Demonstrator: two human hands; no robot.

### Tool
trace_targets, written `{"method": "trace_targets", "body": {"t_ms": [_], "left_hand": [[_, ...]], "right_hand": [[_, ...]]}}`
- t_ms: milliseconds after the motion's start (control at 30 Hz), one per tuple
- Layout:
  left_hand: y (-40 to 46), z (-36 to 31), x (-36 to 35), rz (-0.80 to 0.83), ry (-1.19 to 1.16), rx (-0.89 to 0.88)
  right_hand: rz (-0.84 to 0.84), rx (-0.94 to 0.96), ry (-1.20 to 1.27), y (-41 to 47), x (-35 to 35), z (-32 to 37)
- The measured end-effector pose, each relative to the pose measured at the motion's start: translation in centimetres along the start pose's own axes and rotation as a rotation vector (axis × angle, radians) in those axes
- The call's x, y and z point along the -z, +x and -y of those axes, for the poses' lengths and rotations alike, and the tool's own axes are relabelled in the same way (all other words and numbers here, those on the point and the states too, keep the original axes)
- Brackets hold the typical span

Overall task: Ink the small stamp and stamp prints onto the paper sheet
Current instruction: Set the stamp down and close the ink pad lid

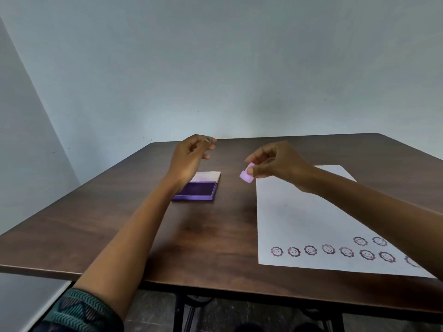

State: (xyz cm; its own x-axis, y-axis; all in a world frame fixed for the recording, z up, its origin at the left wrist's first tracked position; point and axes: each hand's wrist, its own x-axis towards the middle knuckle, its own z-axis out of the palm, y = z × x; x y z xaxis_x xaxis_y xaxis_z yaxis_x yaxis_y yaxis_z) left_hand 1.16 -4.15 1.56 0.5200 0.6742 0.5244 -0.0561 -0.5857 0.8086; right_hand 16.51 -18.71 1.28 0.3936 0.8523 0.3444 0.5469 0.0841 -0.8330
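Pinching the small stamp (pixel 247 175) in the right hand (pixel 275 164), a re-inking step is judged underway; it is held above the tabletop (pixel 203 231), between the open ink pad (pixel 195 189) at nine o'clock and the paper sheet (pixel 299 212). The left hand (pixel 189 159) is held loosely curled, empty. Next, a level press onto the pad is needed.

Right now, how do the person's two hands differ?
The right hand pinches a small lilac stamp in the air beside the paper sheet; the left hand holds nothing. The left hand hangs loosely curled above the open purple ink pad; the right is closed around its stamp. Both hover above the table.
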Motion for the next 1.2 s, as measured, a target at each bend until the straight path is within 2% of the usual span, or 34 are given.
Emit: {"method": "trace_targets", "body": {"t_ms": [133, 333, 567, 700, 800, 867, 900, 1000, 1067, 1200], "left_hand": [[-0.2, 2.2, 0.7, 0.014, 0.028, 0.055], [-0.1, 2.6, 0.3, 0.121, 0.083, 0.03], [-0.2, 2.6, 0.7, 0.132, 0.143, 0.01], [-0.2, 2.5, 1.2, 0.136, 0.168, 0.001], [0.2, 2.8, 2.5, 0.084, 0.245, 0.036], [0.5, 3.1, 3.9, 0.088, 0.308, 0.084], [0.5, 3.2, 4.5, 0.146, 0.335, 0.142], [0.1, 3.7, 6.2, 0.473, 0.474, 0.402], [0.0, 3.8, 6.7, 0.613, 0.605, 0.511], [0.2, 3.9, 7.4, 0.642, 0.724, 0.554]], "right_hand": [[0.013, 0.066, -0.288, 1.0, -1.3, -0.4], [0.024, 0.102, -0.479, 2.0, -2.1, -1.4], [0.069, 0.108, -0.542, 2.6, -2.3, -2.0], [0.059, 0.095, -0.477, 3.0, -1.7, -1.3], [0.021, 0.101, -0.444, 4.0, -1.6, -0.2], [0.065, 0.105, -0.454, 5.0, -2.2, 0.8], [0.105, 0.104, -0.478, 5.6, -2.7, 1.3], [0.244, 0.109, -0.673, 7.4, -4.6, 2.4], [0.305, 0.121, -0.805, 8.3, -6.0, 2.7], [0.366, 0.111, -0.956, 10.0, -8.3, 2.0]]}}
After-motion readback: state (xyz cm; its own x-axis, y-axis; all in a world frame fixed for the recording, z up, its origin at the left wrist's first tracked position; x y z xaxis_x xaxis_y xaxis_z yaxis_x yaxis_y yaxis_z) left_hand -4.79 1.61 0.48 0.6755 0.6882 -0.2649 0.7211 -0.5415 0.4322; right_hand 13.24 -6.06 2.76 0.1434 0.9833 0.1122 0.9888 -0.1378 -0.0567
